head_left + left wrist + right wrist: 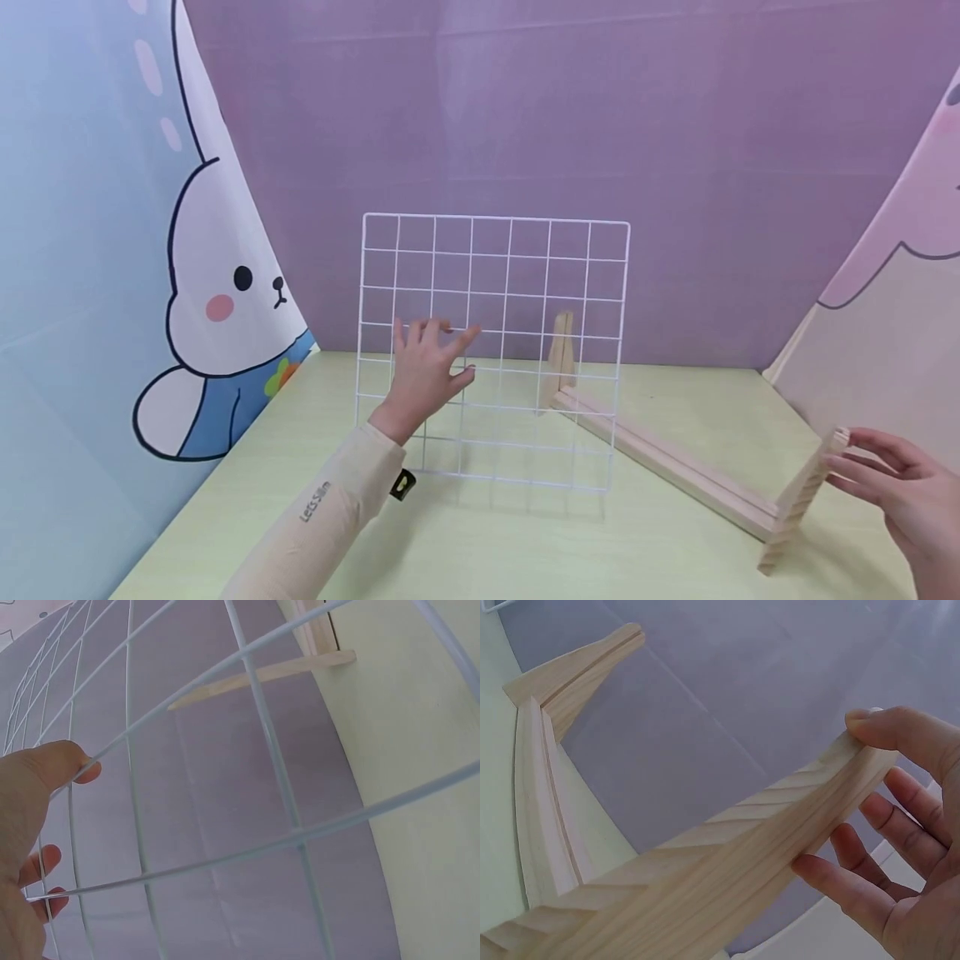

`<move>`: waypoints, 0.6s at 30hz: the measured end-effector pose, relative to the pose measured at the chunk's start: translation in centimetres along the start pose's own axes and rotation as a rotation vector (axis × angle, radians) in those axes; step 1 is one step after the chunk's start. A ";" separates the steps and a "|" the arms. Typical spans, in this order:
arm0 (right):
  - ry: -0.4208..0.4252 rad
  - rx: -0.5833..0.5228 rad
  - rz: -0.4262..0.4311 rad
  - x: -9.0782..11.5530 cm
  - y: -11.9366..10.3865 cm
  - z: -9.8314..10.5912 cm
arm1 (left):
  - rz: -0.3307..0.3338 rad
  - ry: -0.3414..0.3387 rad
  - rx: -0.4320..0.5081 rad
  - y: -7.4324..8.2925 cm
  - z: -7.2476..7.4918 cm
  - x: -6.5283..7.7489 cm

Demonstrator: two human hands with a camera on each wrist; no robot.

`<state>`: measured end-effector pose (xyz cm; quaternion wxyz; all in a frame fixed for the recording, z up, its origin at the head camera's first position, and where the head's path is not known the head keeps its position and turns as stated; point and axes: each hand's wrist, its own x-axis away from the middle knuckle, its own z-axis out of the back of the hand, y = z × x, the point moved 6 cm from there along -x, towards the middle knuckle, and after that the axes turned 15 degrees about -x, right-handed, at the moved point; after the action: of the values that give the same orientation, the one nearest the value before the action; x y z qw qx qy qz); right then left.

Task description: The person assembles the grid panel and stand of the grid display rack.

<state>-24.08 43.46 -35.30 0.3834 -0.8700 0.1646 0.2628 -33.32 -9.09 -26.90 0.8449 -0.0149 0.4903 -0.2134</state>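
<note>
My left hand (422, 379) grips a white wire grid panel (512, 218), which stands nearly upright. In the left wrist view the thumb (64, 763) lies over one wire, and fingertips show behind the grid. Over on the right, my right hand (911, 492) pinches the top of a notched wooden end piece (802, 504) between thumb and fingers. That piece joins a grooved wooden rail (675, 471), which runs diagonally back to a second wooden upright (562, 354) seen through the panel. Whether the panel's lower edge touches the table I cannot tell.
All of this is on a pale yellow-green table (480, 550). A purple cloth backdrop (675, 125) hangs behind it, with printed cartoon cloths at both sides. A small black item (402, 484) shows beside the left sleeve (322, 517).
</note>
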 end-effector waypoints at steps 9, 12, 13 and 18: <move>0.002 0.003 -0.092 -1.0 1.5 -0.8 | -0.003 0.060 -0.003 0.3 1.0 -0.5; -0.023 0.005 -0.092 -1.3 2.1 -1.1 | -0.004 0.069 0.001 0.3 1.2 -0.7; -0.029 0.003 -0.093 -1.4 2.3 -1.2 | -0.004 0.070 0.001 0.3 1.3 -0.8; -0.041 -0.005 -0.119 -2.0 3.3 -1.5 | -0.004 0.081 -0.011 0.4 1.6 -1.1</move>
<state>-26.79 40.35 -35.13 0.3995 -0.8736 0.1044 0.2576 -32.33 -8.63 -25.27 0.8237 -0.0117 0.5254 -0.2130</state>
